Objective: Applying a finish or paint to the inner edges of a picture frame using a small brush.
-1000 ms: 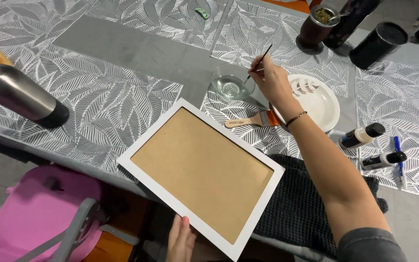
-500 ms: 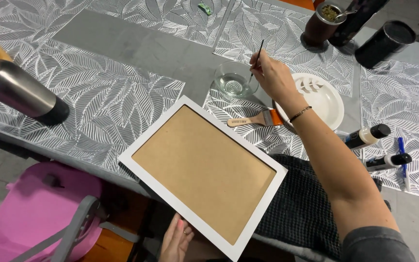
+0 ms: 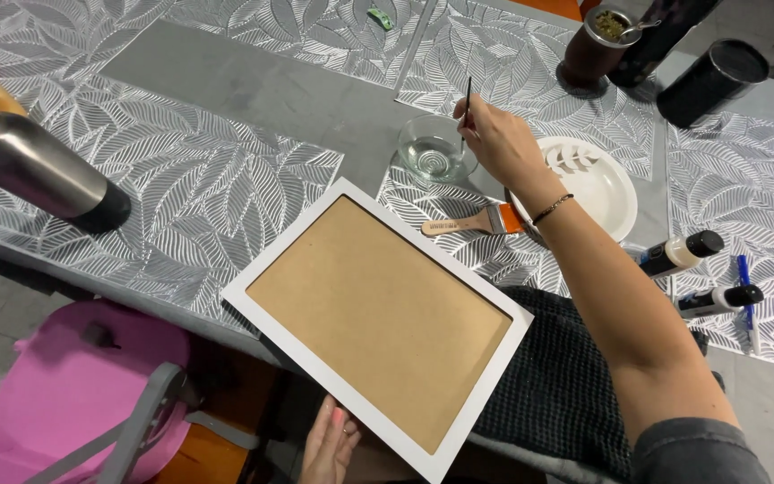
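My right hand holds a thin dark paintbrush upright, its lower end over a clear glass bowl of water. My left hand grips the near edge of a white picture frame with a brown backing board, tilted over the table edge. Beside my right wrist lie a flat wooden-handled brush and a white plate with white leaf-shaped paint marks.
Two small paint bottles and a blue pen lie at right. A steel flask sits at left. Dark cups stand at the back. A black cloth covers my lap; a pink chair stands below.
My right hand has moved left from above the plate to the glass bowl, turning the thin brush upright. The frame stays in my left hand.
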